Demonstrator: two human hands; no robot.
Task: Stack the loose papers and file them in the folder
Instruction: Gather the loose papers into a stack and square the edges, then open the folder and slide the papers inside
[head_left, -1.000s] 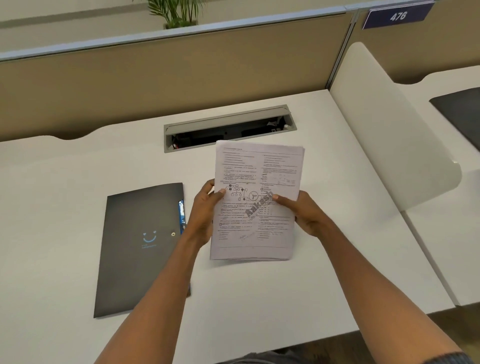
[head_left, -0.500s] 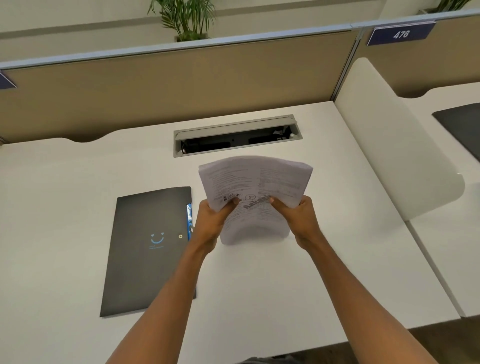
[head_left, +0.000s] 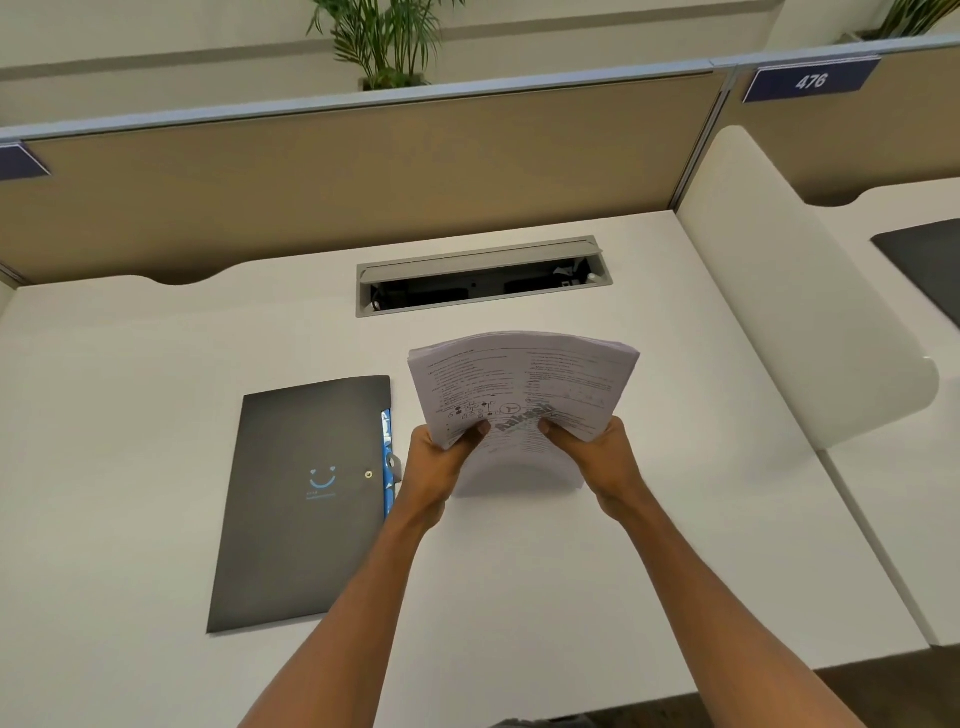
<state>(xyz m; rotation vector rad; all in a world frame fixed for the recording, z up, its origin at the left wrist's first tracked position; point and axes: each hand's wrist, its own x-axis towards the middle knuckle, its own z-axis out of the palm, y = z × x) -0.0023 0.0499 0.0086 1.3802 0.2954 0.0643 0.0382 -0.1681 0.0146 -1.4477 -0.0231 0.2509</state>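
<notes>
A stack of printed white papers (head_left: 524, 384) stands nearly upright above the white desk (head_left: 519, 597), its sheets bowed and its lower edge close to the desk top. My left hand (head_left: 439, 457) grips the stack's left side and my right hand (head_left: 597, 454) grips its right side, thumbs on the front sheet. A closed black folder (head_left: 301, 504) with a light blue smile mark lies flat to the left of my left hand, a blue strip showing along its right edge.
A grey cable tray opening (head_left: 483, 275) is set in the desk behind the papers. A white curved divider (head_left: 810, 322) walls off the right side. A tan partition (head_left: 363, 176) runs along the back. A dark mat (head_left: 924, 260) lies on the neighbouring desk.
The stack went from lying tilted in both hands to standing on end, and my hands shifted to its lower sides. The sheets now bow outward.
</notes>
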